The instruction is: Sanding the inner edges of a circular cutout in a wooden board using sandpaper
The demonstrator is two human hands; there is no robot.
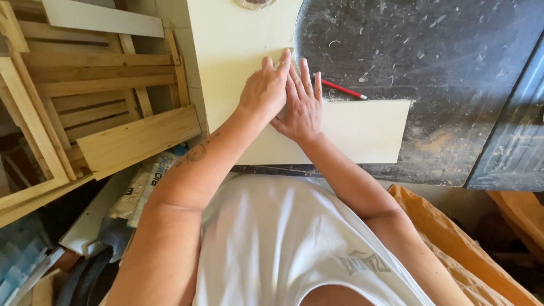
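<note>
A person's left hand (265,89) and right hand (301,105) lie open, fingers spread, overlapping and pressed flat on a cream board (362,131) on the dark workbench (453,56), a red pencil (341,89) just beyond the right fingertips; even downward pressure would likely keep the board from sliding.

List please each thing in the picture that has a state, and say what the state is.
left hand: open, flat on the panel
right hand: open, flat on the panel, partly under the left hand
cream panel: lying flat on the dark worktop
red pencil: lying loose, untouched
wooden frames: stacked beside the worktop
</note>
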